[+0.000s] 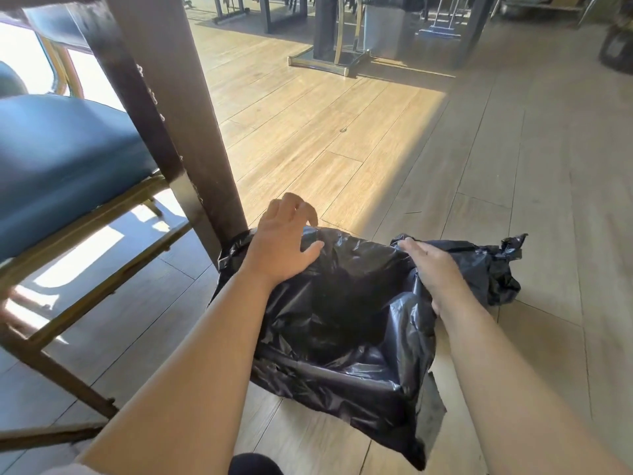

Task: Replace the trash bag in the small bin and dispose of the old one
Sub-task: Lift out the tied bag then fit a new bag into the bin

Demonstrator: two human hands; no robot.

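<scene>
A black trash bag (346, 323) lines a small bin on the wooden floor, its mouth spread open and its edge folded over the rim; the bin itself is hidden under the plastic. My left hand (284, 245) rests on the bag's far-left rim with fingers spread apart. My right hand (433, 272) lies flat along the right rim, pressing the plastic, thumb hidden. A loose bunch of black bag plastic (496, 265) sticks out to the right of the bin.
A dark table leg (171, 111) stands just left of the bin. A blue-cushioned chair (61, 159) with a gold frame is at the left. More table bases and a grey bin (390, 29) stand far back on the wooden floor (376, 132).
</scene>
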